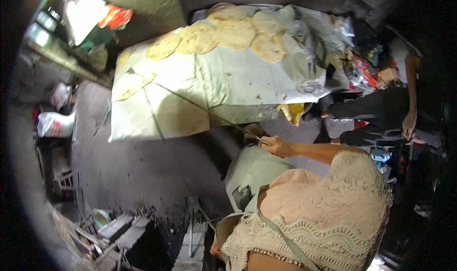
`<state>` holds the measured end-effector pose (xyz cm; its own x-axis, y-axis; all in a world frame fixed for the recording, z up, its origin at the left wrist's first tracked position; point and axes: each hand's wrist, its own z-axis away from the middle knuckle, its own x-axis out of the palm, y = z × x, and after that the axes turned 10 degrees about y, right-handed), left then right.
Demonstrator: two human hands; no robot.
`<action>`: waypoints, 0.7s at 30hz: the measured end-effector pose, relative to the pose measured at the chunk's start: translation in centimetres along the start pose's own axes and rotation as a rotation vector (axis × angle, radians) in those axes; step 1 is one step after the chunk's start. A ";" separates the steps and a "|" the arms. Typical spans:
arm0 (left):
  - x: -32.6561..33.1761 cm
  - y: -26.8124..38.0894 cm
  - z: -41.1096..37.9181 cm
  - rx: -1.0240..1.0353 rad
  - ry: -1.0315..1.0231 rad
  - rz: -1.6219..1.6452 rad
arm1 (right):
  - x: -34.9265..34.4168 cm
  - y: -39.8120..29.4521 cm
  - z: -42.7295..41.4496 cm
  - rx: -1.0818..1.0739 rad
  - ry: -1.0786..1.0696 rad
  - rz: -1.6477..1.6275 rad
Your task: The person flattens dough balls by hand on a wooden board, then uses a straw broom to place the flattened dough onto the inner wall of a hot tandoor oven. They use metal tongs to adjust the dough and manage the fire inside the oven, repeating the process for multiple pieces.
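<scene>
My right hand (277, 146) grips a long thin metal rod (210, 111). It slants over a cloth-covered table (242, 78), its far end at a round flatbread (134, 86) by the table's left side. Several more flatbreads (235, 33) lie partly overlapping along the far side. Low in the view, my left hand (216, 249) shows only in part beside my lace top (321, 231); the sleeve and apron hide the rest. A thin dark rod (205, 214) ends near that hand. Whether the hand holds it cannot be made out.
Another person's hand (409, 124) hangs beside dark trousers at the right. Crumpled plastic and packets (364, 73) crowd the table's right end. Grey bricks (191, 240) and a green-rimmed bowl (101, 217) stand at the lower left. A white sack (56, 124) is at the left wall.
</scene>
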<state>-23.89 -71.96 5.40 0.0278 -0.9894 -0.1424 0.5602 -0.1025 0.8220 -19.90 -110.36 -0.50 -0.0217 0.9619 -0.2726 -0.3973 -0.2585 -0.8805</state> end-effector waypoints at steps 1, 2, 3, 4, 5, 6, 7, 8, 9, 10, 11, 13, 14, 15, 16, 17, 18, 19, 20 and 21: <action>0.9 0.5 -1.4 0.042 -0.069 -0.058 | -0.8 1.1 1.7 -0.051 0.067 0.049; 2.3 1.6 -2.4 0.127 -0.144 -0.125 | -1.3 2.1 3.3 -0.004 0.186 -0.004; 3.5 2.0 -3.5 0.246 -0.209 -0.211 | -1.6 2.9 4.6 0.402 0.182 -0.112; 5.2 3.3 -4.7 0.380 -0.273 -0.299 | -1.8 3.6 5.7 0.337 0.264 -0.164; 6.5 4.3 -6.0 0.440 -0.342 -0.322 | -1.9 4.2 6.5 0.346 0.347 -0.188; 7.9 5.2 -7.8 0.625 -0.452 -0.334 | -1.9 4.7 7.0 0.322 0.393 -0.212; 8.9 5.9 -9.4 0.306 -0.526 -0.193 | -1.8 5.2 7.3 0.384 0.439 -0.300; 9.7 6.3 -10.8 0.050 -0.539 0.026 | -1.8 5.5 7.4 0.408 0.450 -0.388; 10.2 6.4 -11.7 -0.001 -0.590 0.116 | -1.9 5.8 7.2 0.345 0.426 -0.501; 10.4 6.2 -12.2 -0.006 -0.668 0.098 | -1.9 5.9 6.9 0.361 0.473 -0.446; 10.4 5.8 -12.2 -0.066 -0.640 0.050 | -2.0 5.9 6.4 0.311 0.473 -0.417; 9.9 5.1 -10.7 0.143 -0.617 -0.079 | -2.2 5.5 4.8 0.238 0.438 -0.388; 9.4 5.1 -9.5 0.229 -0.585 -0.160 | -2.4 5.1 3.8 0.221 0.397 -0.384; 8.8 5.4 -8.2 0.127 -0.567 -0.063 | -2.5 4.5 2.7 0.242 0.365 -0.341; 8.3 5.8 -6.5 0.016 -0.483 0.019 | -2.6 3.8 1.4 0.128 0.339 -0.203; 7.9 6.5 -5.1 -0.165 -0.320 0.021 | -2.7 3.0 0.0 -0.084 0.329 -0.164; 6.8 7.6 -3.4 -0.008 -0.283 0.058 | -2.6 1.9 -1.4 -0.324 0.306 -0.102; 5.8 8.7 -2.4 0.131 -0.279 0.078 | -2.3 0.7 -2.9 -0.539 0.226 0.094; 4.6 9.6 -1.4 0.110 -0.206 0.092 | -1.9 -0.8 -4.4 -0.815 0.218 0.369; 3.0 10.2 -0.8 0.019 -0.161 0.139 | -1.2 -2.3 -5.9 -0.932 0.227 0.440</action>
<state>-17.38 -75.88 12.94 -0.0299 -0.9977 0.0616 0.5447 0.0354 0.8379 -13.58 -111.41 -0.40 0.2178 0.7526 -0.6215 0.4678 -0.6393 -0.6103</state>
